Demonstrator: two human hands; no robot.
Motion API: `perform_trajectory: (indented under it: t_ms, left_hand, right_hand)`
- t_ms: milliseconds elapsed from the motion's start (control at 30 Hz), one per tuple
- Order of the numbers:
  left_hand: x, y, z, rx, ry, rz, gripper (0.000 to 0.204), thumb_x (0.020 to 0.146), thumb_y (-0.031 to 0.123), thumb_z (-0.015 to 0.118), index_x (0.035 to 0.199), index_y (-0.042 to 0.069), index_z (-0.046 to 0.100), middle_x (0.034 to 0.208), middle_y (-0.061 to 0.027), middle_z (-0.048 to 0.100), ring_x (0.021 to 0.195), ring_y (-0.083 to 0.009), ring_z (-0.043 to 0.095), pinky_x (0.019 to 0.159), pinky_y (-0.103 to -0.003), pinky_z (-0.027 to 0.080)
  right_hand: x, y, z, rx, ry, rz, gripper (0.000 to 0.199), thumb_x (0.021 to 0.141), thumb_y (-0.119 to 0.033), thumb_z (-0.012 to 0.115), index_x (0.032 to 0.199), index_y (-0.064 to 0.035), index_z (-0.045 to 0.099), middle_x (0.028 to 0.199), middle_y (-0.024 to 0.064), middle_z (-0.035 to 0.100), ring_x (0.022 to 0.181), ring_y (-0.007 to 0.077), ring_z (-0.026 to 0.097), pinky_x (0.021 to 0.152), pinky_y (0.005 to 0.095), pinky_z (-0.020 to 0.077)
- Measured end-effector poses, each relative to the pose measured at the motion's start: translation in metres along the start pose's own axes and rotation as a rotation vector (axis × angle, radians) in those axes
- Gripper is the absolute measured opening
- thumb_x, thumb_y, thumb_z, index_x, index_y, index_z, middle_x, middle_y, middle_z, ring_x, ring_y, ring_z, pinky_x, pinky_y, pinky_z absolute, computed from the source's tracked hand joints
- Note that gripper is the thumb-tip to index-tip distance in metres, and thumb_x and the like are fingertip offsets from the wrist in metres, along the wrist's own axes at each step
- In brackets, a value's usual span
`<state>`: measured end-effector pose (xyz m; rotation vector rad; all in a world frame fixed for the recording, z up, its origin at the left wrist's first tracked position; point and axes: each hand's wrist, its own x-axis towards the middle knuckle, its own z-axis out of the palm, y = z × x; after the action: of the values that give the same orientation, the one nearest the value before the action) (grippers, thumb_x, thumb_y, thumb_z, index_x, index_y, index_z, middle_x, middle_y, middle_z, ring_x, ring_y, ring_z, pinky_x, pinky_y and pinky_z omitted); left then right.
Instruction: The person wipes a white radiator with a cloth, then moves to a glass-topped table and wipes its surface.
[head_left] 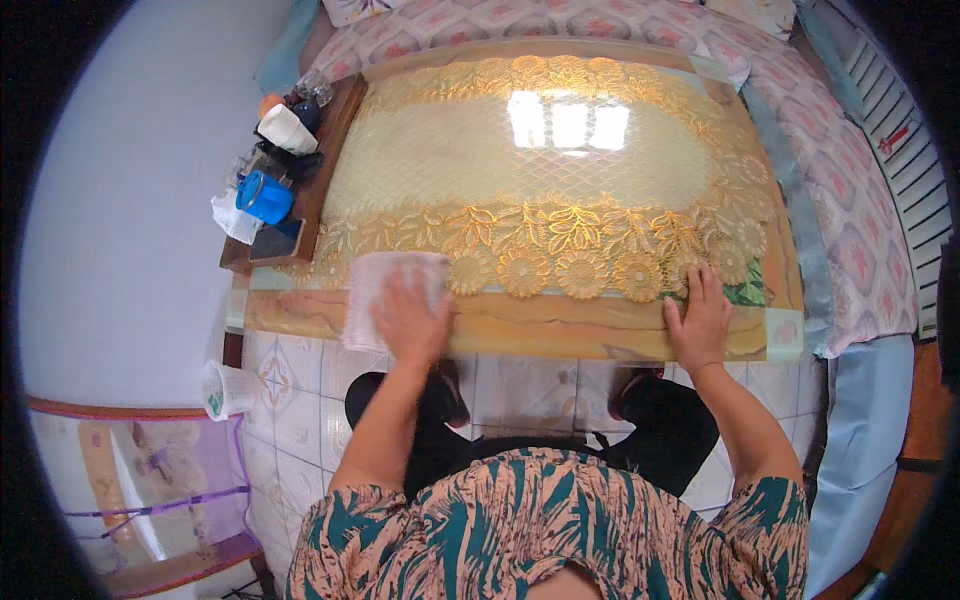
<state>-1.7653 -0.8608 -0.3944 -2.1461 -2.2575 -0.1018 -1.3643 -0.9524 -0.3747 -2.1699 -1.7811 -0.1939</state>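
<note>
My left hand (414, 318) lies flat with spread fingers on a folded pale pink cloth (362, 305), near the left front of the table. A little motion blur softens its fingers. Under the cloth is the clear sheet covering the table (520, 325), whose marbled brown border shows along the near edge. My right hand (704, 322) rests palm down on the table's right front, fingers stretched and nothing in them. Its fingertips touch the covering above a gold lace-patterned tablecloth (420, 160) with flowers and leaves. Beside that hand, a patch of green leaf print (745, 287) shows.
A wooden tray (325, 170) at the table's left holds a blue mug (265, 197), a white cup (287, 129) and glassware. Patterned sofa covers (840, 190) border the far and right sides. A white plastic basket (228, 390) is at lower left, above tiled floor (515, 390).
</note>
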Motion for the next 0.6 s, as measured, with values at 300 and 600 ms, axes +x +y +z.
perform_trajectory:
  t_ms: [300,600]
  left_hand:
    - [-0.021,0.185,-0.004,-0.274,0.016,0.412,0.078,0.087,0.058,0.049,0.149,0.017,0.028,0.156,-0.0147,0.017,0.145,-0.0325,0.01,0.11,-0.064,0.005]
    - [0.025,0.105,0.003,-0.801,0.208,0.323,0.067,0.09,0.036,0.053,0.144,0.0,0.032,0.149,-0.0229,0.03,0.137,-0.0382,0.03,0.114,-0.046,0.02]
  right_hand:
    - [0.0,0.005,-0.002,0.001,0.017,-0.012,0.061,0.084,-0.033,0.062,0.135,-0.0046,0.043,0.144,0.0166,0.039,0.135,0.0328,0.033,0.106,0.0451,0.0279]
    - [-0.002,0.005,0.0,0.03,0.026,-0.034,0.06,0.086,-0.034,0.061,0.135,-0.0055,0.042,0.144,0.0169,0.037,0.135,0.0331,0.032,0.106,0.0456,0.0272]
